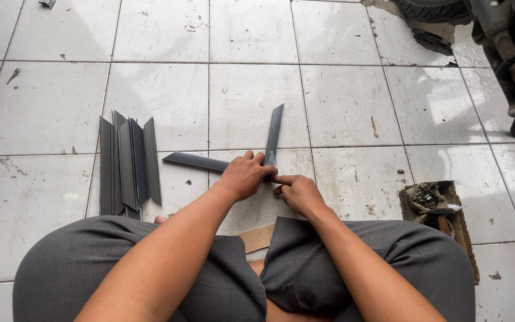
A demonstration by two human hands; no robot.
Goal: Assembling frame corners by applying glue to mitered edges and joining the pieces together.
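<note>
Two dark grey strips are held together on the white tiled floor (pixel 353 101), in front of a person who is seated with the knees apart in grey trousers (pixel 150 268). The left hand (pixel 245 175) is laid over the place where the two pieces meet, with its fingers curled and pressed down on them. The flat strip (pixel 195 161) is seen to run from under this hand toward the left, lying on the tiles. The upright strip (pixel 274 134) is seen to rise from the same meeting place, away from the person and tilted a little to the right. The right hand (pixel 296 191) is placed just beside the left one, touching it, and its fingers are bent with the tips pinched at the lower end of the upright strip; whether something small is held between them cannot be told. A bundle of similar dark strips (pixel 127 164) is laid on the floor to the left, well apart from the hands. A piece of brown cardboard (pixel 257 237) is seen between the knees. To the right, a small wooden tray (pixel 457 220) with dark scraps is set on the tiles.
</note>
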